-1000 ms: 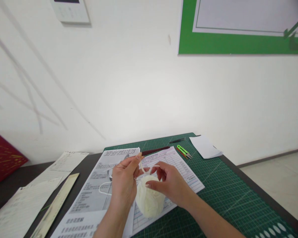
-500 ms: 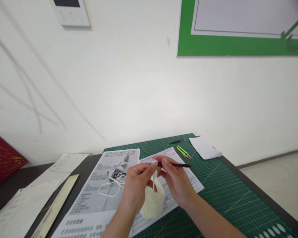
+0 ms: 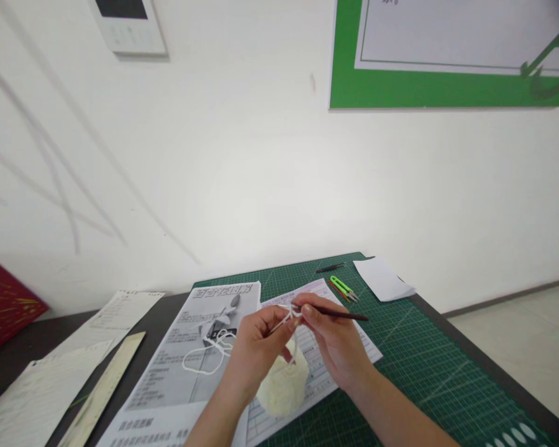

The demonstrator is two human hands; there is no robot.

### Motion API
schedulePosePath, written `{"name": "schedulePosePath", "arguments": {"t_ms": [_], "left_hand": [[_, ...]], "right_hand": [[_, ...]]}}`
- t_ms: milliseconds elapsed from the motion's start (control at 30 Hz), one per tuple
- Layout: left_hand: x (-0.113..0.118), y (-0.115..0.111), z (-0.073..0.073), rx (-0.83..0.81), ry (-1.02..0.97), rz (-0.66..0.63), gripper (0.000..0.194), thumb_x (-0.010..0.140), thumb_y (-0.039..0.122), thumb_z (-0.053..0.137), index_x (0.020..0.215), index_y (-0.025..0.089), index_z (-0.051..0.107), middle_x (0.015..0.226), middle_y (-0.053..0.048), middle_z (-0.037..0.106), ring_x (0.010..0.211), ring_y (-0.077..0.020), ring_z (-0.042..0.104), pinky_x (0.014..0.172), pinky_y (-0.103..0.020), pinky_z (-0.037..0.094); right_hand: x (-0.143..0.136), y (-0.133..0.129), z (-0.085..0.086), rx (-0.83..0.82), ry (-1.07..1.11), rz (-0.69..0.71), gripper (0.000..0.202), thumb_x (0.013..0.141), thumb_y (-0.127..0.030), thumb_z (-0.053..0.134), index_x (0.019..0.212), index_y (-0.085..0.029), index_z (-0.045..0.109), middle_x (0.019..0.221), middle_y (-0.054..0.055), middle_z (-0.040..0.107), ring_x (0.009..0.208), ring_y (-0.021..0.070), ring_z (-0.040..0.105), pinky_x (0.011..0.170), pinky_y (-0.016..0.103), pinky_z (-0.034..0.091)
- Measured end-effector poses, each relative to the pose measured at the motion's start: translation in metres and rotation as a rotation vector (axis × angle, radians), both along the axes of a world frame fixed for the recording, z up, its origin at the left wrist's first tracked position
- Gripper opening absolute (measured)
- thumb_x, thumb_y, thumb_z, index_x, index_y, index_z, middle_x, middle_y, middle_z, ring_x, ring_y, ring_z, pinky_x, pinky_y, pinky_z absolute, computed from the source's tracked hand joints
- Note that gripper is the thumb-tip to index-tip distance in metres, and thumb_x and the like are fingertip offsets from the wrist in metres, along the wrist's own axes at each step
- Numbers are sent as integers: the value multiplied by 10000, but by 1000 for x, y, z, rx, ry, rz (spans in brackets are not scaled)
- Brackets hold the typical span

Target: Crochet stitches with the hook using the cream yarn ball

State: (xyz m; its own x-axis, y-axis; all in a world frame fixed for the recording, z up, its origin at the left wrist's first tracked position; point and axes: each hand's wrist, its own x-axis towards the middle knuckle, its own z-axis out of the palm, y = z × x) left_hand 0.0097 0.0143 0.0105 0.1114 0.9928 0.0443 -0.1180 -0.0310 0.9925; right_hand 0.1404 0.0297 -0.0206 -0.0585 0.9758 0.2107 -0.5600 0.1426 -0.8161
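Observation:
My right hand (image 3: 336,338) is closed on a dark brown crochet hook (image 3: 340,313), its handle pointing right. White yarn (image 3: 292,313) loops near the hook's tip, between the two hands. The fingers of my left hand (image 3: 256,341) pinch this yarn beside the tip. Below and between my hands a ball of cream yarn (image 3: 283,388) rests on a lined sheet (image 3: 317,372). A loose loop of white yarn (image 3: 200,371) lies over a printed sheet (image 3: 165,372) at the left of my left hand.
Green-handled snips (image 3: 342,287) and dark tweezers (image 3: 330,268) lie on the green cutting mat (image 3: 428,366). White paper (image 3: 382,279) is at its back right edge. Further left are a ruler (image 3: 105,388), handwritten sheets (image 3: 46,391) and a red object (image 3: 7,304).
The hook's handle has shifted slightly right and down. Yarn now stretches between my left fingers and the hook's tip, and the two hands are slightly farther apart.

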Motion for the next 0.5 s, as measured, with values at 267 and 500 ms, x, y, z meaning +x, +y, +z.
{"name": "schedulePosePath", "arguments": {"t_ms": [267, 500], "left_hand": [[7, -3, -7, -59, 61, 6, 315, 717, 446, 695, 710, 131, 702, 529, 41, 452, 410, -68, 398, 340, -184, 356], [9, -6, -6, -116, 122, -6, 314, 739, 457, 666, 753, 144, 681, 496, 95, 268, 410, -36, 208, 355, -148, 184]], "right_hand": [[-1, 0, -5, 33, -119, -8, 166, 807, -349, 669, 899, -253, 771, 878, 37, 745, 872, 212, 651, 825, 350, 487], [0, -2, 5, 126, -282, -96, 141, 749, -251, 717, 877, -264, 777, 874, 29, 777, 860, 218, 699, 818, 329, 537]]}}
